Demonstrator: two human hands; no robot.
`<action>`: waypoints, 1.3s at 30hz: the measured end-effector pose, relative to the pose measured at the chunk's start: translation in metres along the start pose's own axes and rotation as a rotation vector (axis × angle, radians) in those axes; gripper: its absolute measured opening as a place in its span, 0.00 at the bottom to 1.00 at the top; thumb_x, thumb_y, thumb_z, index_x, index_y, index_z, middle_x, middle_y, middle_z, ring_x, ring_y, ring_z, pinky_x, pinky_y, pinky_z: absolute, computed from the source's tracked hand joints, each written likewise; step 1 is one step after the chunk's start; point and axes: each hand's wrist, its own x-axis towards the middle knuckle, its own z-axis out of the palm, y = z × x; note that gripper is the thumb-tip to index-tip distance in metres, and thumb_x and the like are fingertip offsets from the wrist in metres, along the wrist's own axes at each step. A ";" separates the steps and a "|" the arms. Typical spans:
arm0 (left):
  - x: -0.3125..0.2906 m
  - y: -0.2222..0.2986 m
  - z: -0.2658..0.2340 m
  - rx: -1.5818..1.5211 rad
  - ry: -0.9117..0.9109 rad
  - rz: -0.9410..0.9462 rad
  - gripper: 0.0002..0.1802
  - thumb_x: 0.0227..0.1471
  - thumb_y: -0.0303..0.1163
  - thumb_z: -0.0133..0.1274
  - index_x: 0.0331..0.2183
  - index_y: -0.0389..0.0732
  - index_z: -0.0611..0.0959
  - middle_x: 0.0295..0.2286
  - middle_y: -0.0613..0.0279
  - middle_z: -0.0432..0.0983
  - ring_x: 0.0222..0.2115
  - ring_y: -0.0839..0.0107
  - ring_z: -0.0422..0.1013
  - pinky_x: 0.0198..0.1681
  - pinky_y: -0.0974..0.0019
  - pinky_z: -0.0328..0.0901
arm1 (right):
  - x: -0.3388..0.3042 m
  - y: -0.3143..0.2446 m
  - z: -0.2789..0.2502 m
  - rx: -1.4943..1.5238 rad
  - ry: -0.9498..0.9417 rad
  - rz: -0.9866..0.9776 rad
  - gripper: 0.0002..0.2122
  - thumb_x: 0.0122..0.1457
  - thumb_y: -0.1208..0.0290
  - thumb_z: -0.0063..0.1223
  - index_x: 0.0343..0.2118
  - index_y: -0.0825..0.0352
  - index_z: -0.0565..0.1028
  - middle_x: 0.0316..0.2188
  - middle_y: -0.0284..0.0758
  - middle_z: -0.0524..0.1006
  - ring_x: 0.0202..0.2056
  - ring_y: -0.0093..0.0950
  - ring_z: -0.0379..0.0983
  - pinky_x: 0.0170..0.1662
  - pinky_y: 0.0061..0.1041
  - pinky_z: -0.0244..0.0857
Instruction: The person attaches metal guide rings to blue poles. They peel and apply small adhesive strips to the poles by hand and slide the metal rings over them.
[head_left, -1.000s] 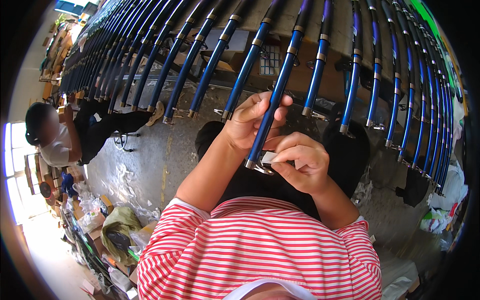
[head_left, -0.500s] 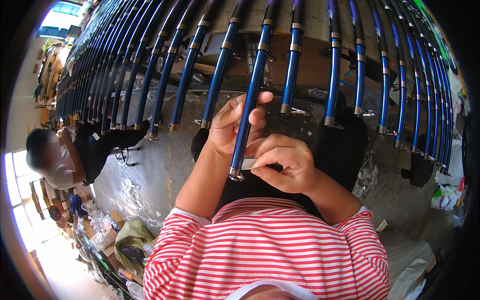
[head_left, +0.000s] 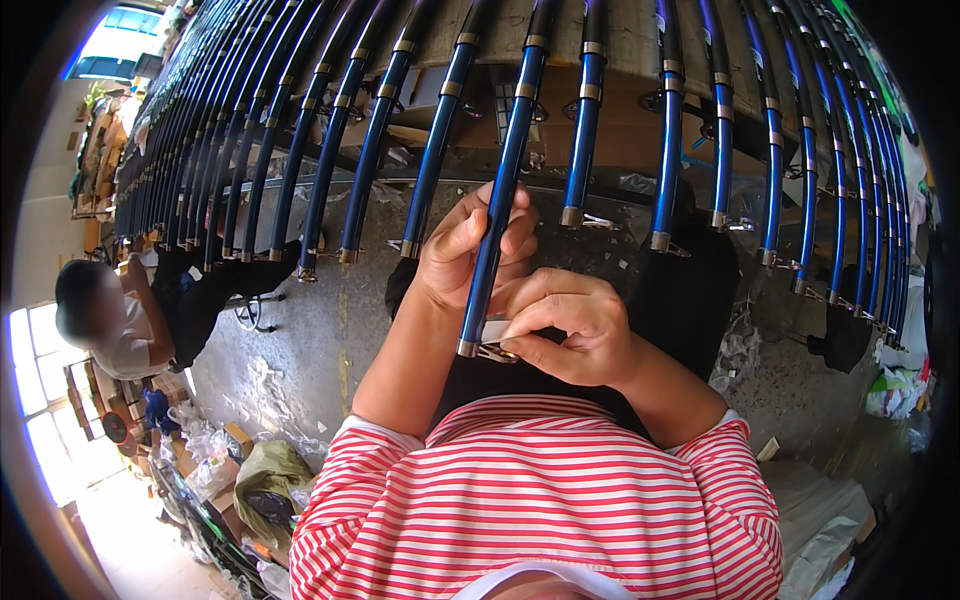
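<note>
My left hand [head_left: 462,245] is closed round a glossy blue fishing rod [head_left: 499,235], near its lower end. At that end sits a silver collar with a small metal line guide [head_left: 497,352] sticking out to the right. Between the thumb and fingers of my right hand [head_left: 572,325] is a small white strip [head_left: 494,331], its left edge against the rod just above the collar. Whether the strip sticks to the rod, I cannot tell. The neighbouring fishing rod [head_left: 581,150] to the right hangs apart from my hands.
Many similar blue rods stand in a long row on both sides, their ends overhanging a brown-covered bench [head_left: 630,35]. A co-worker [head_left: 125,320] sits at the far left. Plastic bags and an olive sack [head_left: 270,480] lie lower left. Scraps litter the grey floor [head_left: 290,370].
The held rod has turned about its length: its end guide, which faced me, now points right. My left fingers have curled in slightly. The right hand stays with the white strip.
</note>
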 end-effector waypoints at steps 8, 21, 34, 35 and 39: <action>0.002 0.003 0.002 0.083 0.017 -0.020 0.26 0.45 0.40 0.62 0.43 0.36 0.73 0.22 0.66 0.63 0.18 0.81 0.57 0.17 0.79 0.52 | 0.002 -0.001 0.001 0.007 -0.023 0.002 0.05 0.46 0.82 0.60 0.25 0.70 0.75 0.25 0.37 0.74 0.26 0.29 0.73 0.28 0.22 0.66; 0.009 0.002 0.010 0.190 0.023 -0.033 0.28 0.35 0.50 0.66 0.25 0.42 0.69 0.17 0.71 0.59 0.16 0.84 0.53 0.15 0.82 0.50 | 0.008 -0.008 0.001 -0.078 -0.055 0.037 0.04 0.45 0.80 0.61 0.24 0.69 0.76 0.23 0.37 0.74 0.25 0.26 0.72 0.27 0.21 0.65; 0.008 0.007 0.016 0.170 0.031 -0.088 0.31 0.32 0.52 0.67 0.24 0.44 0.64 0.16 0.71 0.61 0.15 0.85 0.55 0.13 0.84 0.51 | 0.011 -0.015 0.007 -0.150 -0.058 0.077 0.04 0.45 0.79 0.61 0.23 0.69 0.76 0.23 0.36 0.74 0.26 0.27 0.73 0.29 0.20 0.66; 0.009 0.007 0.015 0.170 0.016 -0.092 0.31 0.32 0.52 0.67 0.24 0.44 0.64 0.16 0.71 0.61 0.15 0.85 0.55 0.13 0.84 0.52 | 0.011 -0.016 0.006 -0.161 -0.062 0.085 0.04 0.45 0.79 0.61 0.23 0.69 0.76 0.23 0.36 0.74 0.26 0.28 0.73 0.29 0.20 0.66; 0.016 0.005 0.012 0.174 -0.005 -0.098 0.30 0.36 0.56 0.61 0.24 0.44 0.64 0.15 0.72 0.59 0.15 0.85 0.53 0.13 0.83 0.50 | 0.016 -0.019 0.004 -0.187 -0.012 0.044 0.04 0.46 0.79 0.61 0.24 0.70 0.76 0.24 0.37 0.75 0.27 0.29 0.74 0.30 0.21 0.68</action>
